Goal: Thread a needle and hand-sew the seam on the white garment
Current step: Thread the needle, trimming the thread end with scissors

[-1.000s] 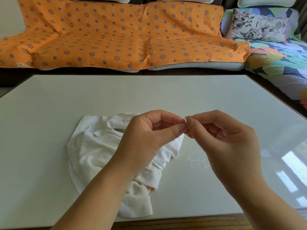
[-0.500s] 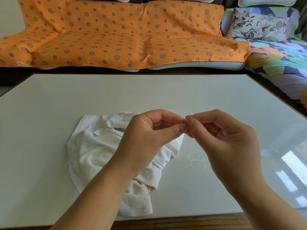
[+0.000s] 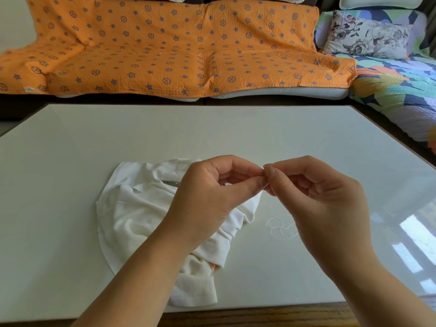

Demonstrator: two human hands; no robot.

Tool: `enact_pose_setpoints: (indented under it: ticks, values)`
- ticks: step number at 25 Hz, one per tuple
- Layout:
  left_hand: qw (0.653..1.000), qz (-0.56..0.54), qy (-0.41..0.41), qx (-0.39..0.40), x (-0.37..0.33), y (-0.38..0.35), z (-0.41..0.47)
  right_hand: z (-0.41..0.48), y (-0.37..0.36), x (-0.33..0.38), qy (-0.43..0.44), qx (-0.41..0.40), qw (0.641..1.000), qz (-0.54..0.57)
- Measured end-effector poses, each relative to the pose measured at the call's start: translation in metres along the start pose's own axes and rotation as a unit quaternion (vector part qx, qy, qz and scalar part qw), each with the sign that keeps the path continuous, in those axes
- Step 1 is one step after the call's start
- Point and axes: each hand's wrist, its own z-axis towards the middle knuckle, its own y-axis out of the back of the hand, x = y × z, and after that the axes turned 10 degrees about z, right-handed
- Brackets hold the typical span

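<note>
A crumpled white garment (image 3: 132, 208) lies on the table, partly under my left forearm. Above its right edge my left hand (image 3: 207, 197) and my right hand (image 3: 323, 199) meet fingertip to fingertip. Thumb and forefinger of each hand pinch at the same spot. Only a tiny dark tip of the needle (image 3: 264, 165) shows between them, and I cannot tell for sure which fingers hold it. Loose white thread (image 3: 280, 226) lies coiled on the table below my right hand, and a faint strand rises toward the fingertips.
The pale glossy table (image 3: 212, 133) extends far behind the hands, and its wooden front edge (image 3: 259, 315) is close to me. A small grey metal object (image 3: 171, 183) sits in the garment's folds. An orange-covered sofa (image 3: 165, 50) and a floral cushion (image 3: 368, 34) stand beyond.
Both hands stay in nearly the same place. The needle tip that stood out between the fingertips is now almost hidden by them.
</note>
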Motion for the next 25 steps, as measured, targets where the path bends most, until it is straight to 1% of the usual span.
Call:
enact_pose_setpoints:
  ticks: [4, 11, 19, 22, 25]
  values:
    - [1.0, 0.013, -0.005, -0.006, 0.0005, 0.0009, -0.0005, 0.0003, -0.0001, 0.0002, -0.008, 0.002, 1.0, 0.012]
    - [0.999, 0.036, -0.012, -0.021, 0.0014, 0.0013, -0.0009, 0.0007, -0.0018, 0.0031, -0.034, 0.006, 0.997, 0.073]
    - [0.997, 0.062, -0.022, -0.036, 0.0059, 0.0021, -0.0018, 0.0018, -0.0002, -0.0014, -0.054, 0.006, 0.997, 0.053]
    - [0.995, 0.056, -0.062, -0.06, 0.005, 0.0065, -0.0008, 0.0025, 0.0001, -0.0023, -0.072, 0.02, 0.996, 0.055]
    - [0.988, 0.085, -0.11, -0.072, -0.0002, 0.0086, -0.0018, 0.0024, -0.0003, -0.0029, -0.089, 0.055, 0.993, 0.045]
